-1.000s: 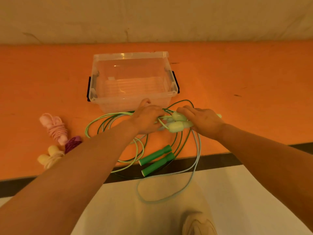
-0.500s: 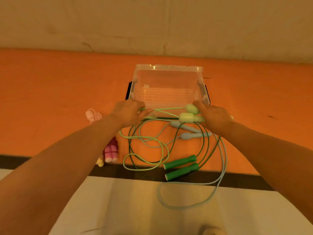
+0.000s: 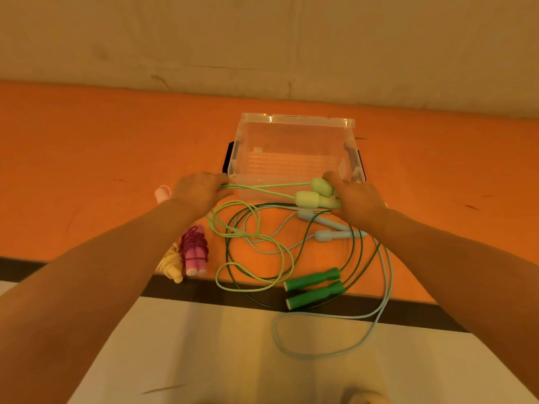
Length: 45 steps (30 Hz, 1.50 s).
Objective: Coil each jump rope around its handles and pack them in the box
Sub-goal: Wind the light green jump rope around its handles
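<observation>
Beside the box (image 3: pixel 294 123), right hand (image 3: pixel 354 199) grips pale-green handles (image 3: pixel 313 196), left hand (image 3: pixel 198 191) pinches cord (image 3: pixel 262 186), fingertips hidden.

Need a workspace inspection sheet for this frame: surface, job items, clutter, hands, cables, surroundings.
Surface: orange table with a dark front edge.
Job's things: clear plastic box, nothing inside; light green rope partly uncoiled; dark green rope handles and pale blue rope handles lie loose; magenta coiled rope, yellow coiled rope and a pink one sit at left.
Clutter: nothing seen.
Hands: left hand pinches the light green cord; right hand grips the light green handles.
Cables: pale blue cord loops off the table edge.
Surroundings: beige wall, pale floor.
</observation>
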Tool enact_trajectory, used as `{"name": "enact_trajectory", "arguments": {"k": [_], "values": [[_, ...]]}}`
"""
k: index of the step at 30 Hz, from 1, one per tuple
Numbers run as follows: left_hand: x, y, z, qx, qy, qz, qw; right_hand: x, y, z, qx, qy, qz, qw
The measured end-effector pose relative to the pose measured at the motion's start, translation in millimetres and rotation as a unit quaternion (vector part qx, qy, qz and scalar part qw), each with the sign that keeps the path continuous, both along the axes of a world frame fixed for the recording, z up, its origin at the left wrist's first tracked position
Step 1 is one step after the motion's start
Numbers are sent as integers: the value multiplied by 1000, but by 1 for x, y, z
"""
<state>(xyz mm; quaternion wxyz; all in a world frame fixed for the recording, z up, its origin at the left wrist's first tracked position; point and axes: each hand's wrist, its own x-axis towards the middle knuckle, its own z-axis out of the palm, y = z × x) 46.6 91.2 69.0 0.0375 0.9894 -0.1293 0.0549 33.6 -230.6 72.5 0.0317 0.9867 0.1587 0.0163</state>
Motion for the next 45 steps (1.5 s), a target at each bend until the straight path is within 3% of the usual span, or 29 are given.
{"name": "enact_trajectory", "arguments": {"k": [5,10,15,18,21,24,27,38,45], "values": [[-6,-4,12,60,-58,46,995,0,2,6,62,12,-2,998],[-11,-18,12,94,29,39,994,-4,5,8,90,11,15,996],[-16,-54,13,-4,79,-130,988,-4,25,11,66,-1,77,995],[-17,-74,15,-48,114,-143,982,-4,34,5,85,-25,112,990],[-18,-79,14,-160,167,-159,960,-4,42,2,107,-31,117,987],[-17,-79,15,-217,160,-144,952,-5,43,3,113,-40,120,985],[-19,-80,19,-206,125,-124,962,-7,48,5,122,-40,119,984],[-21,-65,16,-143,133,-86,977,-8,59,-1,38,-12,147,988],[-22,-71,17,-73,51,-59,994,-10,67,9,141,23,145,979]]}}
